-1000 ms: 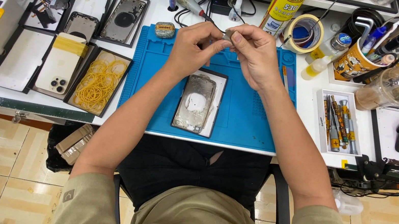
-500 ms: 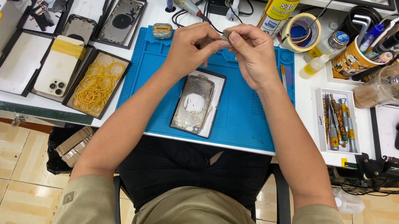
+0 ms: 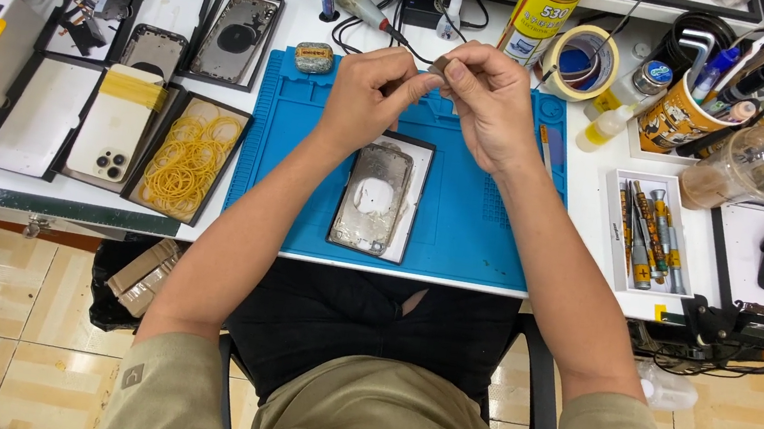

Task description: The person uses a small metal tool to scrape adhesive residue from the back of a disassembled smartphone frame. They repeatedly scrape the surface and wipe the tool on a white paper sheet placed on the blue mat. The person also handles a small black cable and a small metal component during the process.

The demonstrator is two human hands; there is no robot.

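- Small grey piece (image 3: 438, 65) is sitting pinched between both sets of fingertips, held up over the far edge of the blue work mat (image 3: 481, 208); it is too small to tell what it is.
- Left hand (image 3: 370, 95) is closing thumb and forefinger on the near-left end of that piece, the other fingers curling in under the palm.
- Right hand (image 3: 490, 101) is gripping the other end, thumb pressing on top, knuckles turning towards the camera.
- Both hands are meeting almost fingertip to fingertip, forearms reaching in from the bottom of the frame and crossing over the mat.
- Phone back housing (image 3: 372, 195) is lying in a black-edged tray on the mat, just below the left wrist, scuffed and pale in the middle.
- Tray of yellow rubber bands (image 3: 185, 159) is resting left of the mat, with a light-coloured phone (image 3: 116, 123) lying camera-side up just beside it.
- Compartment tray of screwdrivers (image 3: 652, 232) is sitting right of the mat, near the right forearm.
- Roll of tape (image 3: 581, 62) is standing beyond the right hand, beside a yellow spray can (image 3: 536, 14).
- Small round tin (image 3: 313, 57) is perching at the mat's far-left corner, just left of the left hand.
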